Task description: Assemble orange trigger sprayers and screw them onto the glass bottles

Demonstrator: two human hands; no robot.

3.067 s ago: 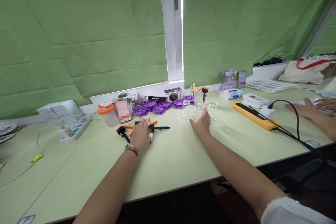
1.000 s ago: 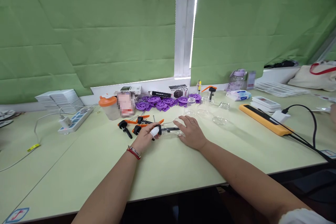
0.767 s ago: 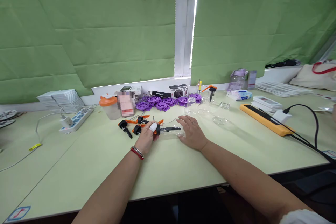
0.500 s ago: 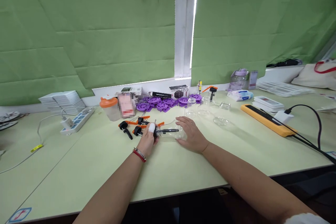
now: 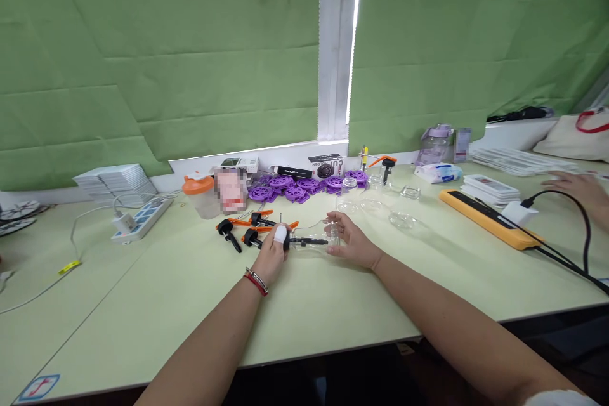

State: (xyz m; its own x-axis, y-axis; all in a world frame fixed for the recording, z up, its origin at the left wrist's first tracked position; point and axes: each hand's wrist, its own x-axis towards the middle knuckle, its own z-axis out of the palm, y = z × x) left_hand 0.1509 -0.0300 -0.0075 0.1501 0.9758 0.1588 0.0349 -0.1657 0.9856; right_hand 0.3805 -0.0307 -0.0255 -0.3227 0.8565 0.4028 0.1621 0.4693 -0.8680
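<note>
Gripping a clear bottle (image 5: 316, 240) lying on its side at the centre of the frame, the right hand (image 5: 351, 242) is cupping its base to steady it, while the left hand (image 5: 272, 254), one fingertip bandaged, is pinching the black pump cap (image 5: 287, 242) at the bottle's neck. Both hands are working just above the pale green table (image 5: 304, 304). Spare black-and-orange pump heads (image 5: 242, 228) are lying just left of the left hand, and more empty clear bottles (image 5: 375, 200) are waiting right of centre, near purple discs (image 5: 299, 185). Another person's hand (image 5: 573, 187) is resting at the right edge.
</note>
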